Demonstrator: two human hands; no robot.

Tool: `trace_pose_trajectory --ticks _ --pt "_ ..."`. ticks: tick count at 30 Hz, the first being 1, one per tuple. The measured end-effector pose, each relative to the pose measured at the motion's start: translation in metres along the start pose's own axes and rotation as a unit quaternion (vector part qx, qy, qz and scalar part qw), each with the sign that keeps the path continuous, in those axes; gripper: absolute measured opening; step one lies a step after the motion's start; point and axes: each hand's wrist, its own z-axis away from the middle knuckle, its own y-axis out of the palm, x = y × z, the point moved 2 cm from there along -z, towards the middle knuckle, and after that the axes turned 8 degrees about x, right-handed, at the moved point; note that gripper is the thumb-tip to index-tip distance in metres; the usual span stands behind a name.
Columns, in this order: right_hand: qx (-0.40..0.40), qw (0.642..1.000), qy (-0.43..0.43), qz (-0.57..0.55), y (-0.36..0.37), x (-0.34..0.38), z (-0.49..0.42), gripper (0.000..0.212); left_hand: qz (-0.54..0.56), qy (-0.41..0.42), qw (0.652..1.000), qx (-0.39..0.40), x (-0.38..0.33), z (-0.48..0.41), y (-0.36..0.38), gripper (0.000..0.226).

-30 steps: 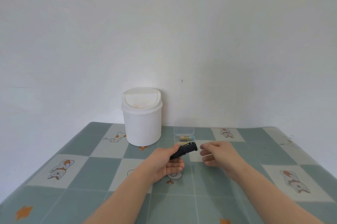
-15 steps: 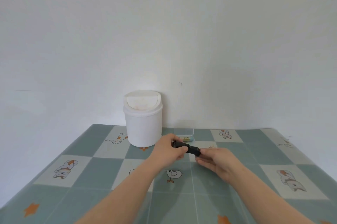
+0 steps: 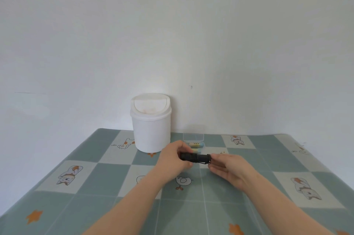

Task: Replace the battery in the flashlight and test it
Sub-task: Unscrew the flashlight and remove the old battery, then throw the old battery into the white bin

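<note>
I see the checked surface [image 3: 99, 177] stretching out below me, with a white bin [image 3: 151, 131] at 11 o'clock from my hands. A clear case [image 3: 193, 137] of batteries [image 3: 195, 144] sits at 12. My left hand [image 3: 175, 160] and right hand [image 3: 229, 167] each grip one end of the black flashlight [image 3: 196, 157], held level above the surface.

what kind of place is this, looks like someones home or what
Probably a home, at a table pushed against a plain white wall. The table has a checked cloth with cartoon animals, and a small white swing-lid bin stands on it. Both hands hold a black flashlight.
</note>
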Motion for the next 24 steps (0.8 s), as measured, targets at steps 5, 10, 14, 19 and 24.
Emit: trace_pose_trajectory --ticks 5,10,14,19,24 --pt "0.005 0.999 0.008 -0.031 0.003 -0.001 -0.002 0.01 -0.083 0.052 0.995 -0.002 -0.02 -0.006 -0.006 0.03" --pt "0.005 0.999 0.019 -0.047 0.002 -0.002 -0.002 0.005 -0.107 0.049 0.993 0.002 -0.019 -0.006 -0.008 0.03" --pt "-0.001 0.999 0.016 -0.032 0.001 0.0 -0.003 0.003 -0.074 0.047 0.996 -0.012 -0.012 -0.007 -0.011 0.032" --pt "-0.028 0.999 -0.013 -0.01 -0.005 0.005 -0.003 0.006 -0.051 0.006 0.998 -0.02 0.004 -0.003 -0.01 0.033" --pt "-0.076 0.995 -0.067 0.017 -0.016 0.012 -0.003 0.005 -0.087 -0.024 0.996 -0.009 0.019 0.003 -0.004 0.028"
